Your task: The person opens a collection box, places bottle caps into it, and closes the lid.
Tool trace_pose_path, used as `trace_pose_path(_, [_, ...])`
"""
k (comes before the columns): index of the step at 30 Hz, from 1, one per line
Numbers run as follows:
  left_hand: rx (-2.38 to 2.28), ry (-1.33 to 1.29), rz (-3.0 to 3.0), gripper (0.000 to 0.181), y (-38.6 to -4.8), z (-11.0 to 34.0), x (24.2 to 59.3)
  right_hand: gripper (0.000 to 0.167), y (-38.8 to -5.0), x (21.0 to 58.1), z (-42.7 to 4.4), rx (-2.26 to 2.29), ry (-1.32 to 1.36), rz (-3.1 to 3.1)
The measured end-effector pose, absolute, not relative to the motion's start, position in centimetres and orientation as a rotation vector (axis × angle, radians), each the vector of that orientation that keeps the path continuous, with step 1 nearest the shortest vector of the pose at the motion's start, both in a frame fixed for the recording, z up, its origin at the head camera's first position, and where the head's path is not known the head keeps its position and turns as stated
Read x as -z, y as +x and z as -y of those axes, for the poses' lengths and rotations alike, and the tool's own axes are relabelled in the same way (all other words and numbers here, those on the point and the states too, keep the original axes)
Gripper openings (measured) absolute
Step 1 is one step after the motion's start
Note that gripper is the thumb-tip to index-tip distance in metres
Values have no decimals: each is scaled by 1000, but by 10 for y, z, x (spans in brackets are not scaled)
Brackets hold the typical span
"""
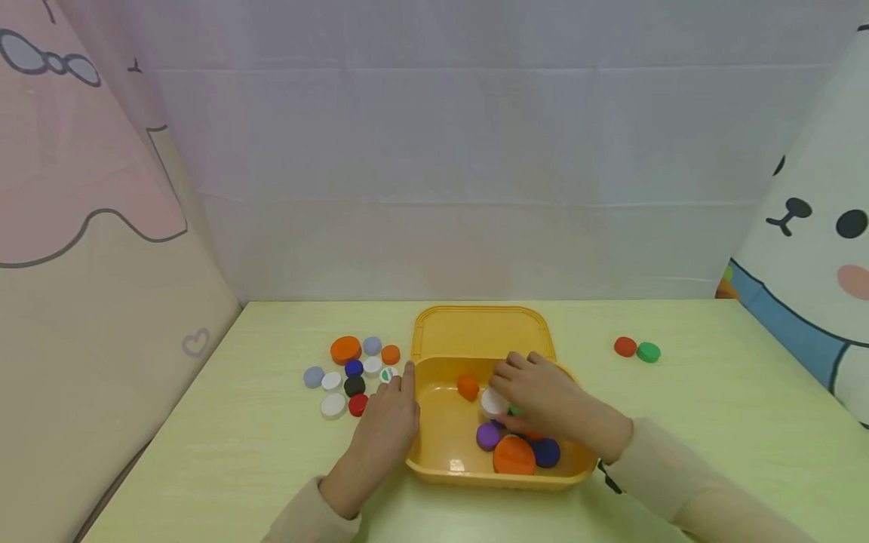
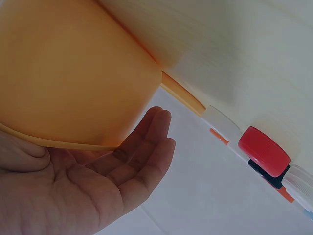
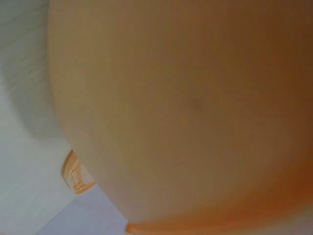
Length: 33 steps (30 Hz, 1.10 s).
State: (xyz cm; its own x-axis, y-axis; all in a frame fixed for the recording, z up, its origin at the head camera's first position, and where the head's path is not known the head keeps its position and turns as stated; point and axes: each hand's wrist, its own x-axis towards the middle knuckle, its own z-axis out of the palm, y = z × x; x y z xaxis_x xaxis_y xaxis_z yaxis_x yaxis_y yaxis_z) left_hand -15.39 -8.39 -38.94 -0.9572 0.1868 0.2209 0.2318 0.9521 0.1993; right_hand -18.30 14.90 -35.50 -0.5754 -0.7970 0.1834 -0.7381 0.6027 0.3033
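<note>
A yellow box is sitting on the worktop, with a yellow lid lying flat at its 12 o'clock. The left hand is holding the box at 9 o'clock, its grip clamped on the rim, with fingers lying outside the wall. The right hand is dipping into the box at 1 o'clock, its grip pinching a white cap close to the box's middle. Around that cap, inside the box, a small orange cap is lying towards 10 o'clock, a purple cap towards 8, a large orange cap at 6 and a dark blue cap towards 4. Outside, loose caps are clustering between 9 and 10 o'clock, while a red cap and a green cap are lying side by side at 2 o'clock.
</note>
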Motion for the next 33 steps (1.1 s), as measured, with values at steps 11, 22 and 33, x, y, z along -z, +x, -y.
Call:
trace_pose_path(11, [349,-307,2926,48,-155,84,390,38,-184,362,-143,204,1306,2599])
trace_pose_path(22, [353,-307,2927,47,-154,84,388,36,-186,367,-145,175,1336,2631])
trace_pose_path(33, [351,-304,2931,47,-154,84,388,34,-187,366,-148,166,1332,2644])
